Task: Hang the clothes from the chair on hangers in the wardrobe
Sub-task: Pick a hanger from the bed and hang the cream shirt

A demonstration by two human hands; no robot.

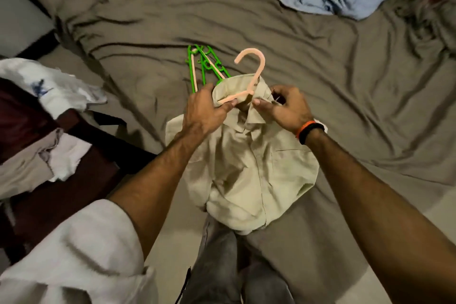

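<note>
matt beige cloth shirt (249, 168), smooth pink plastic hanger (256, 69), green plastic hangers (206, 61), creased grey-brown bedsheet (345, 94)

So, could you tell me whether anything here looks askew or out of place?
Yes. The pink hanger sits crooked in the beige shirt: one arm is tucked in at the collar, the other sticks out bare past the left hand. The right hand pinches the collar. Green hangers lie loose on the rumpled bedsheet.

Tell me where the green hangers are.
Head view, centre: green hangers lie on the bed sheet, just beyond the left hand and the beige shirt.
</note>
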